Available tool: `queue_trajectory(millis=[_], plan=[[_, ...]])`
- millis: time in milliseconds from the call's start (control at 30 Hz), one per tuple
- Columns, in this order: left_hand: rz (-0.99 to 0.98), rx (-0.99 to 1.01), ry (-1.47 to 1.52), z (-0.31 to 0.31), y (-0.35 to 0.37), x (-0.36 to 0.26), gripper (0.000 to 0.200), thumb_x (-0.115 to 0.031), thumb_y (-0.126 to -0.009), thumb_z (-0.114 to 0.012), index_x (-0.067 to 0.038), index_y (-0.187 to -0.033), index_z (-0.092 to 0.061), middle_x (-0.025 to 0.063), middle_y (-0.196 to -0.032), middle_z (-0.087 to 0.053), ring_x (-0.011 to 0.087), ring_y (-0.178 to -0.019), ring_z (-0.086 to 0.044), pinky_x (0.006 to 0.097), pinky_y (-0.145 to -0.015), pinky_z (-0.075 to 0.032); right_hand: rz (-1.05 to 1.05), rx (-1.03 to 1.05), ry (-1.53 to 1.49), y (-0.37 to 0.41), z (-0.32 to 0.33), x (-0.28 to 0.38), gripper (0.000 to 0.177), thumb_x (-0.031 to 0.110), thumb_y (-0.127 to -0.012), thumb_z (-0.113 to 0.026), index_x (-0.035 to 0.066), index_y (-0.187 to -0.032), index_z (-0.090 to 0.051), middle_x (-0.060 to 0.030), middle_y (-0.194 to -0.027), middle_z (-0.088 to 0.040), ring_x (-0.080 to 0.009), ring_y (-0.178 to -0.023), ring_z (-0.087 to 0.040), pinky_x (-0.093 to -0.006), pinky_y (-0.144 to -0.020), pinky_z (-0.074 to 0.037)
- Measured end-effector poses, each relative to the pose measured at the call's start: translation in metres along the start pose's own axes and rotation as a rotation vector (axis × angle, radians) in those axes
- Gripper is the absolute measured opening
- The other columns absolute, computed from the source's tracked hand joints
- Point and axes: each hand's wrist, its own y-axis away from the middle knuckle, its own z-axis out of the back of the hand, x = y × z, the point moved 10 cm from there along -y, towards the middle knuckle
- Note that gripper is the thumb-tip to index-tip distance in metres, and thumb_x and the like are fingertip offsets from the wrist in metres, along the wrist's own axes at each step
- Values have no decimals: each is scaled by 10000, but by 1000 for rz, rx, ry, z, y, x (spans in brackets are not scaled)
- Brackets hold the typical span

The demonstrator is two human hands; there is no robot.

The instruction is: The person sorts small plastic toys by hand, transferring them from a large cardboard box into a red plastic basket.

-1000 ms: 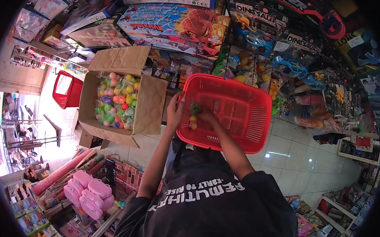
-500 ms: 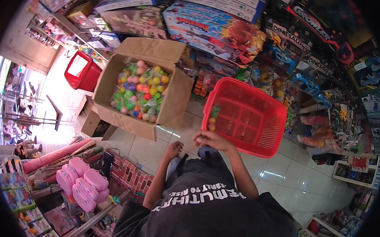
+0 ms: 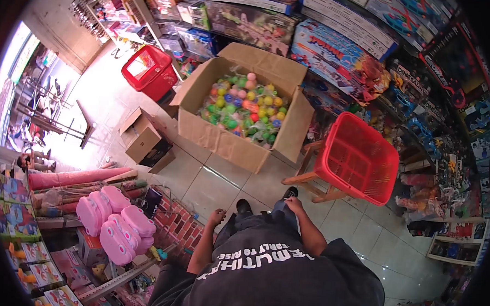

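Now the left hand [image 3: 217, 216] and right hand [image 3: 293, 205] look loosely curled near 2 legs [image 3: 258, 222]; I cannot tell whether either grips anything. Ahead, 1 cardboard box [image 3: 218, 141] holds colourful balls [image 3: 244, 106]; rightward, 1 red basket [image 3: 359, 155] sits on 1 wooden stool [image 3: 305, 177].

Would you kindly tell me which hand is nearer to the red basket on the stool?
Right: the right hand is below and left of the basket in view; the left hand is farther left.

Pink cases [image 3: 116, 245] cluster near some rolls [image 3: 74, 179] (one of them pink too); a small carton [image 3: 141, 144] sits on the floor [image 3: 208, 187] near a red bin [image 3: 159, 79].
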Motion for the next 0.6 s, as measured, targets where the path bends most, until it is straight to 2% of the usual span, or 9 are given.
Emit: queue_trajectory(millis=[133,200,267,333,367,400,467,600], plan=[[-21,-46,91,37,8,10,382,-369,-847,-551,-48,-1054,-566,80,-795,-624,131,-622,-548,263,-472,-415,20,9,58,-6,-22,34,267,286,-728,-650,60,-871,-651,-103,-849,-656,-226,-809,-625,-314,-751,-473],[-65,-70,87,50,14,1,367,-358,-854,-542,-43,-1039,-572,80,-795,-624,133,-621,-550,263,-494,-425,107,129,-16,-16,-51,64,294,294,-747,-652,52,-914,-639,-103,-882,-655,-211,-835,-623,-306,-766,-471],[-103,-83,81,59,15,-10,354,-347,-861,-534,-37,-1024,-578,79,-795,-625,134,-619,-551,263,-516,-435,265,299,4,6,-58,139,336,310,-794,-631,42,-995,-604,-91,-927,-641,-180,-865,-606,-301,-781,-464],[-387,-98,5,68,19,-52,342,-324,-876,-511,-16,-1006,-581,80,-798,-628,143,-648,-570,264,-589,-456,397,470,12,21,-70,195,332,306,-825,-605,38,-1019,-586,-78,-936,-628,-163,-875,-586,-294,-791,-451],[-426,-120,5,73,24,-72,303,-268,-889,-505,2,-1004,-577,93,-803,-631,148,-703,-591,266,-668,-464,426,542,43,41,-64,233,319,296,-844,-588,33,-1025,-578,-72,-933,-621,-158,-878,-576,-289,-797,-443],[-425,-119,8,77,26,-93,303,-268,-889,-505,2,-1004,-577,93,-803,-631,148,-703,-591,266,-668,-464,425,543,46,51,-56,261,319,296,-844,-588,33,-1025,-578,-72,-933,-621,-158,-878,-576,-289,-797,-443],[-672,-197,69,92,43,-160,251,-207,-893,-510,10,-999,-578,113,-820,-638,159,-757,-608,277,-699,-467,622,634,-99,80,-41,333,279,253,-863,-574,29,-1030,-566,-56,-906,-606,-139,-869,-560,-268,-798,-432],[-861,-335,59,125,88,-295,195,-139,-898,-498,13,-987,-581,130,-865,-637,188,-799,-620,288,-721,-467,739,544,-238,95,13,438,220,204,-879,-556,34,-1018,-557,-43,-886,-593,-126,-852,-558,-256,-787,-431]])
